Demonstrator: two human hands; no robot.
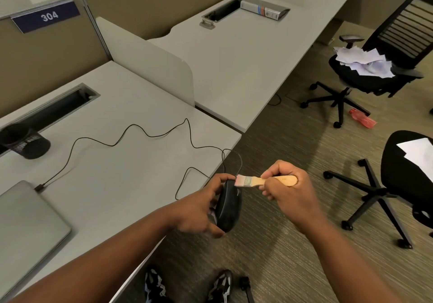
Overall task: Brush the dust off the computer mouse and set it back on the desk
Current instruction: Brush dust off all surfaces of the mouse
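My left hand (199, 211) grips a black computer mouse (229, 206), holding it in the air just off the front right corner of the grey desk (121, 169). The mouse's thin black cable (131, 129) snakes back across the desk to a closed grey laptop (25, 227). My right hand (290, 192) holds a small wooden-handled brush (264, 180). The brush's pale bristles touch the top end of the mouse.
A black mesh cup (25, 142) stands at the desk's left. A white divider panel (150, 61) separates a second desk holding a binder (264, 8). Two black office chairs (375, 68) with papers stand on the carpet at right. A red wrapper (363, 118) lies on the floor.
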